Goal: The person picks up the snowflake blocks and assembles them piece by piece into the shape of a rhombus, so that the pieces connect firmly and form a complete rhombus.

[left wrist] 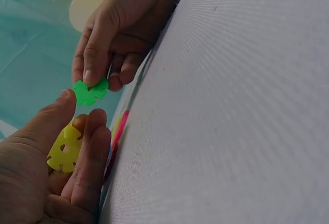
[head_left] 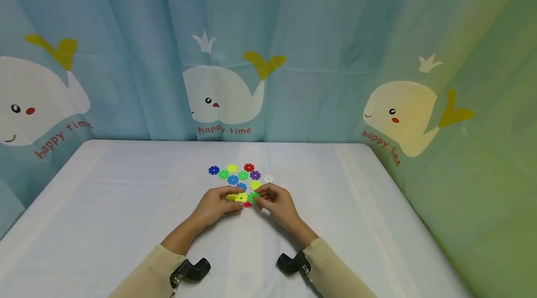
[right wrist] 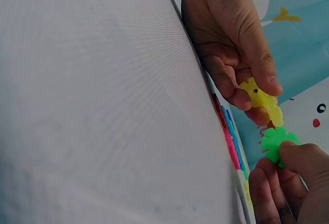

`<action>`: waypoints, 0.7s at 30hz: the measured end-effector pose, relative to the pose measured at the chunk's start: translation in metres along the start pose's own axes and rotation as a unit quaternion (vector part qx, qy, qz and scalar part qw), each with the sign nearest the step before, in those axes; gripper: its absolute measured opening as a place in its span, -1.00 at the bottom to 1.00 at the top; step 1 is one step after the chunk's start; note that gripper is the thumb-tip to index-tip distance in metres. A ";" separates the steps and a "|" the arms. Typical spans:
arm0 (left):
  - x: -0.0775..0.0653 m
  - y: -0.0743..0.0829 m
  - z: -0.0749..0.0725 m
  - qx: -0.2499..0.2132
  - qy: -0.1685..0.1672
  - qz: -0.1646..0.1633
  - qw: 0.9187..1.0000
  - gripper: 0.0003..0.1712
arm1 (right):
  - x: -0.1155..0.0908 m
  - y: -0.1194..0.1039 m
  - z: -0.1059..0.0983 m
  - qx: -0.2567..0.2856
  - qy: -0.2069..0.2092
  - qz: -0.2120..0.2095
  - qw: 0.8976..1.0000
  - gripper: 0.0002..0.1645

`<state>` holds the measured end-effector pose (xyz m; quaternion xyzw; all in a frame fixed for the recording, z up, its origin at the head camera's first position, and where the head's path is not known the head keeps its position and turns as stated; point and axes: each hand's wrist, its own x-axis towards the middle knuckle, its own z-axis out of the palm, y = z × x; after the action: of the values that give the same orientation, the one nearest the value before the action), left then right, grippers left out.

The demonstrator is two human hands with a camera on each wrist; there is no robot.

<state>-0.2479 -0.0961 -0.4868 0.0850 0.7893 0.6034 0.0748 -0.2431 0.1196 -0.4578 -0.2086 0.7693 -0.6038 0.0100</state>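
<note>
In the head view my left hand [head_left: 214, 205] holds yellow notched snowflake discs [head_left: 241, 197] between thumb and fingers. Two of them appear joined at an angle. My right hand [head_left: 280, 204] faces it and pinches a green snowflake disc [head_left: 253, 197] by its edge. Seen from the right wrist, the green disc [right wrist: 277, 143] is right at the lower end of the yellow discs [right wrist: 263, 100]. The left wrist view shows a yellow disc [left wrist: 65, 149] against the left fingers, with the green disc [left wrist: 90, 91] just beyond the left thumb tip.
Beyond the hands, loose discs lie on the white table [head_left: 335, 223], among them a dark blue disc [head_left: 214, 170], a red disc [head_left: 249, 167], a purple disc [head_left: 255, 175] and a white disc [head_left: 267, 178]. A pink disc [head_left: 247, 204] lies between the hands. A whale-print curtain [head_left: 319, 55] hangs behind.
</note>
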 end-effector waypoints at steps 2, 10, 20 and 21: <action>0.000 0.001 0.001 -0.018 -0.003 -0.004 1.000 -0.51 | 0.000 0.000 0.000 0.005 0.001 0.000 1.000 -0.80; 0.000 0.000 0.000 -0.047 -0.018 -0.016 0.999 -0.45 | 0.002 0.002 0.000 0.008 0.008 0.008 1.000 -0.81; -0.001 0.001 0.001 -0.018 -0.028 -0.010 0.999 -0.49 | 0.007 0.031 0.001 0.035 0.012 0.008 0.999 -0.79; -0.001 0.002 0.001 -0.017 -0.027 -0.010 0.999 -0.48 | 0.007 0.032 0.001 0.036 0.010 0.006 0.999 -0.79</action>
<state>-0.2469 -0.0954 -0.4854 0.0919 0.7773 0.6137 0.1036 -0.2595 0.1221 -0.4859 -0.1971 0.7482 -0.6334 0.0133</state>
